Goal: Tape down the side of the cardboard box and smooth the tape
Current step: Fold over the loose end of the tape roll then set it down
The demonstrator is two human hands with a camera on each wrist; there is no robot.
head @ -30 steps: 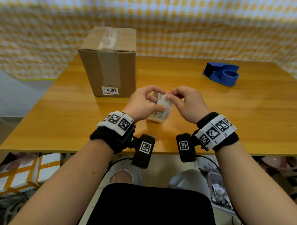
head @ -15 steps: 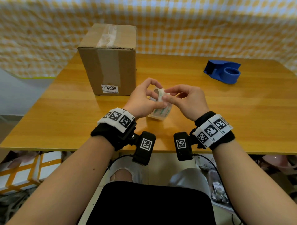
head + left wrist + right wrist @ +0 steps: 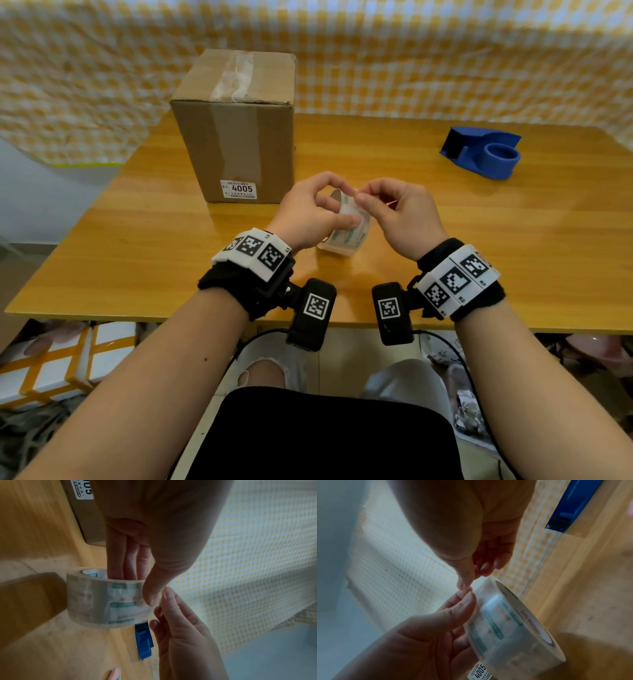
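Note:
The brown cardboard box (image 3: pixel 239 130) stands at the table's back left, with clear tape along its top and down the near side above a "4005" label. My left hand (image 3: pixel 308 216) holds a clear tape roll (image 3: pixel 349 233) just above the table, right of the box. Its fingers (image 3: pixel 126 561) pass through the core and the thumb presses the outer face. My right hand (image 3: pixel 397 212) pinches at the roll's upper edge (image 3: pixel 488 580) with thumb and forefinger tips. I cannot see whether a loose tape end is lifted.
A blue tape dispenser (image 3: pixel 483 156) lies at the back right of the wooden table (image 3: pixel 513 246), apart from both hands. A yellow checked cloth (image 3: pixel 445 61) hangs behind the table. White and orange boxes (image 3: pixel 51 366) sit on the floor at the left.
Both hands have lifted the roll a little and tilted it. My right thumb and forefinger have slid up to the roll's top edge. The box and dispenser have not moved.

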